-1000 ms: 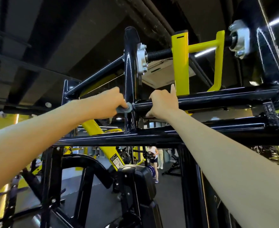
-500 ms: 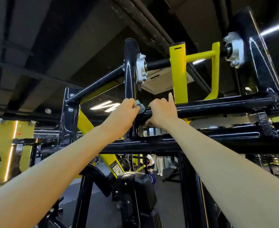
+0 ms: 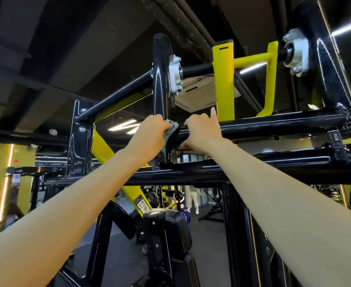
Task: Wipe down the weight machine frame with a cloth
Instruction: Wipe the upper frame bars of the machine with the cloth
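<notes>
We had both arms raised overhead to the black frame (image 3: 81, 141) of the machine. Our left hand (image 3: 149, 131) gripped the cloth (image 3: 173, 127), a small grey-green rag, with the fingers curled around it. The cloth sat at the fingertips on the hand's right side, pressed into the joint where the post (image 3: 160, 79) met the upper bar (image 3: 284, 123). A loose strip of it hung below the hand, along the foot of the post. How much of it lay inside the fist we could not tell.

Our right hand (image 3: 201, 131) was just beside the cloth, on the upper bar. Its fingers were hooked over the top of the bar and the thumb was tucked beneath, so it was clamped on the bar, with 1 finger pointing straight up. The 2 hands were near each other but apart, the cloth between them.

A lower bar (image 3: 253, 168) ran under both wrists. Above the right hand stood a yellow arm (image 3: 223, 83), mounted on a threaded rod (image 3: 197, 68) that met a silver flange (image 3: 174, 74) on the post.
</notes>
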A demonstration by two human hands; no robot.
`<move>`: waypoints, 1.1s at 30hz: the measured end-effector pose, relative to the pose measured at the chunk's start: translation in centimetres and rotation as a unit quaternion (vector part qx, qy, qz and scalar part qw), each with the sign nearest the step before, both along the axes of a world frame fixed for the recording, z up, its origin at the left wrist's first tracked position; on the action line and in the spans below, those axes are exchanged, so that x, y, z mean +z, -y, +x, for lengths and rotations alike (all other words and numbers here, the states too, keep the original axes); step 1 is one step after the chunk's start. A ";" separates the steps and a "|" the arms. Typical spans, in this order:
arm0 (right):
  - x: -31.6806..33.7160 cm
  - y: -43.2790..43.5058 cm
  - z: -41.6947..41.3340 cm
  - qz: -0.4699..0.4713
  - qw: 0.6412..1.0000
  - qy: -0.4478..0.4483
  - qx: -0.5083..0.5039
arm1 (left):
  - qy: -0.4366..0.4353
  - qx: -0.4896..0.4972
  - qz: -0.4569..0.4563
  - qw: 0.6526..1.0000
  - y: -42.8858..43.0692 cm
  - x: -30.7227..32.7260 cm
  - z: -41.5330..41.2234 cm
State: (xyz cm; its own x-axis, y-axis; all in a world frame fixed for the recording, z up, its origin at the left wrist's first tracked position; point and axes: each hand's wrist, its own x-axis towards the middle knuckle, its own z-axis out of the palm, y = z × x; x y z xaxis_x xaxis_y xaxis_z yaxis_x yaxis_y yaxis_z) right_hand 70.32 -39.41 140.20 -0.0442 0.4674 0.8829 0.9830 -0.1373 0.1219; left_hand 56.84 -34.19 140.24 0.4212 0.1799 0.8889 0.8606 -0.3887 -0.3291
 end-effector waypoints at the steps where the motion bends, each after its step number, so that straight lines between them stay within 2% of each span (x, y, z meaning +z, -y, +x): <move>1: 0.0 0.0 -0.1 -0.001 1.000 -0.009 0.002 | 0.005 -0.009 -0.010 1.000 0.2 0.6 0.4; 4: -0.1 0.2 -0.3 0.000 0.999 -0.032 0.006 | 0.001 -0.041 -0.012 0.999 0.6 2.0 1.8; 9: -0.2 0.2 -0.3 -0.014 0.999 -0.032 0.002 | -0.021 -0.023 -0.022 0.999 0.3 0.0 0.1; 15: -0.3 0.1 -0.2 -0.007 0.999 -0.032 0.006 | -0.129 0.012 -0.040 0.991 0.8 3.7 0.0; 17: 0.1 0.4 -0.1 0.001 0.999 -0.036 0.007 | -0.183 0.059 -0.024 0.981 1.3 4.8 1.7; 20: 0.3 1.1 -0.3 -0.008 0.998 -0.050 0.024 | -0.209 0.097 -0.019 0.973 1.9 5.5 3.2; 24: -0.1 1.0 -0.3 -0.010 0.998 -0.047 0.035 | -0.250 0.092 -0.090 0.960 1.8 7.0 0.9; 27: -0.1 0.9 -0.2 -0.014 0.999 -0.035 0.022 | -0.257 0.131 -0.094 0.953 1.1 8.3 0.6; 33: 0.0 0.5 0.0 -0.012 1.000 -0.020 0.013 | -0.274 0.213 -0.115 0.931 1.0 9.0 5.7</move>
